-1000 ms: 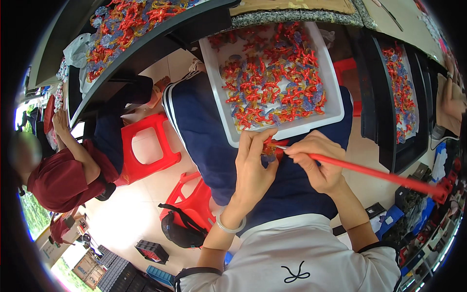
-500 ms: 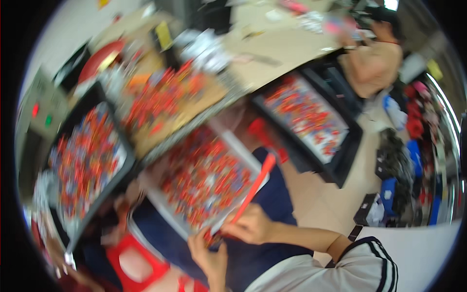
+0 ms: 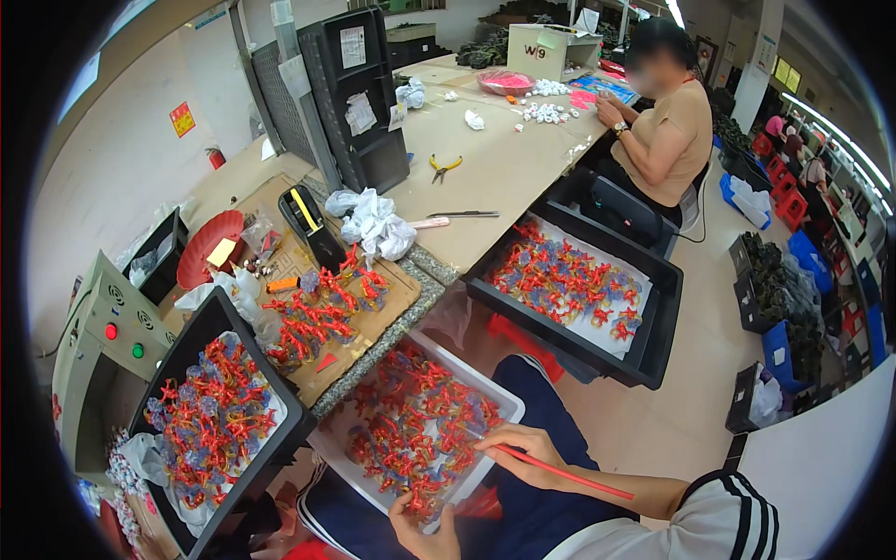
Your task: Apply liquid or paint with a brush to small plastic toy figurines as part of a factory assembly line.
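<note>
The left hand point(image 3: 429, 536) has its grip closed around one small red figure point(image 3: 425, 509) at the near side of the white tray point(image 3: 509, 408), the right hand point(image 3: 519, 441) pinches a red-handled tool point(image 3: 579, 478), so the step seems detail work, and the next move calls for steady holding.
</note>
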Demonstrator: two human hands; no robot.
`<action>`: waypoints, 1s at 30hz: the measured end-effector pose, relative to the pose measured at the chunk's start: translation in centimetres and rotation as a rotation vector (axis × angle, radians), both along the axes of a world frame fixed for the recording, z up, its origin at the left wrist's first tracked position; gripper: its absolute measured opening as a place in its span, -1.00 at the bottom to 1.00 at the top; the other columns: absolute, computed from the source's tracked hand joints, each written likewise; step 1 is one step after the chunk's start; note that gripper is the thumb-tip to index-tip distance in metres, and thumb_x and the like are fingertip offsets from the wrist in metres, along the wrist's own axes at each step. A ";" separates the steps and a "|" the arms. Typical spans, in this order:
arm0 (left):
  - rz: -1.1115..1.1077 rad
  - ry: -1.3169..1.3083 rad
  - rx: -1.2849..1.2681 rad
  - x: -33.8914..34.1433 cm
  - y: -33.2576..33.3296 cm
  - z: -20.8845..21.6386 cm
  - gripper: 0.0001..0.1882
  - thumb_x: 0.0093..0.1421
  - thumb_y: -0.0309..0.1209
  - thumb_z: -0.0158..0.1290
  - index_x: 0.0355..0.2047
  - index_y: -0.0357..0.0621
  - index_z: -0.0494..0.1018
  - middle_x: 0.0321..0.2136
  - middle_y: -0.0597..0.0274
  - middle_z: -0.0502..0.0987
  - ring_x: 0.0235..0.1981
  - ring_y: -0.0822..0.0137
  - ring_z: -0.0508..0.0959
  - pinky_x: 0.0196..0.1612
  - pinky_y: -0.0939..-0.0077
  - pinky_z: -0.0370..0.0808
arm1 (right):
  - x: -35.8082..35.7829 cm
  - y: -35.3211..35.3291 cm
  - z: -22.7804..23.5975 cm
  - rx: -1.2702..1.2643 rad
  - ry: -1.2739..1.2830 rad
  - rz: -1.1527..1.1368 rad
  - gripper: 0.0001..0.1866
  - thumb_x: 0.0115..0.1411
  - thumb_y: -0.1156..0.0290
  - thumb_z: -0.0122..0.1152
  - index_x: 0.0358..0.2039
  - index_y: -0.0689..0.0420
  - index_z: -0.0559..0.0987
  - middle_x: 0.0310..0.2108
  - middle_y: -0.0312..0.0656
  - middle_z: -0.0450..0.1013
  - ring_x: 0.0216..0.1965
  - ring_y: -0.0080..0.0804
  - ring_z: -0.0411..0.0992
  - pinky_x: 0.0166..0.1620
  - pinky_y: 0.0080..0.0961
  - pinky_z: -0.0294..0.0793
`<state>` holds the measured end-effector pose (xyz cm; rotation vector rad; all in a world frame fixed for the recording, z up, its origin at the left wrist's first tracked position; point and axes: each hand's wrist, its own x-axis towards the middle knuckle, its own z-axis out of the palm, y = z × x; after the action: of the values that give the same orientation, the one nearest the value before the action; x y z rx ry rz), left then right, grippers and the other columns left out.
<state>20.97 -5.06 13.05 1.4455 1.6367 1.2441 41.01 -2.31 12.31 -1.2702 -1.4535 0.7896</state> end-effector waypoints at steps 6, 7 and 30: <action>-0.122 0.052 -0.147 -1.6 -1.6 -2.3 -0.73 0.20 -0.50 0.05 -0.08 -0.28 0.42 -0.22 0.07 0.52 -0.30 0.32 0.50 -0.26 0.54 0.45 | -1.2 -0.6 0.0 0.023 -0.021 0.082 -0.81 0.16 0.62 0.17 -0.20 0.24 0.60 -0.29 -0.11 0.52 -0.29 -0.35 0.52 -0.24 -0.54 0.48; -0.136 0.050 -0.155 -1.7 -1.8 -2.5 -0.78 0.27 -0.45 -0.03 -0.11 -0.26 0.44 -0.25 0.13 0.53 -0.28 0.35 0.49 -0.29 0.56 0.42 | -1.4 -1.0 0.0 -0.028 0.031 0.086 -0.79 0.16 0.61 0.17 -0.17 0.23 0.60 -0.29 -0.09 0.52 -0.29 -0.34 0.52 -0.24 -0.54 0.48; -0.261 -0.814 -0.229 2.2 -2.6 -0.7 -0.63 0.26 -0.36 0.00 0.07 -0.05 0.28 -0.02 0.18 0.40 0.00 0.26 0.42 0.13 0.17 0.35 | -3.3 -2.6 0.2 -0.252 0.566 0.237 -0.64 0.24 0.43 0.18 0.04 0.20 0.45 -0.09 -0.23 0.47 -0.10 -0.56 0.45 -0.11 -0.66 0.49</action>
<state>23.21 -7.68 12.36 0.8043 0.9587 1.2148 37.74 -4.89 12.49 -0.9484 -1.0692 1.3986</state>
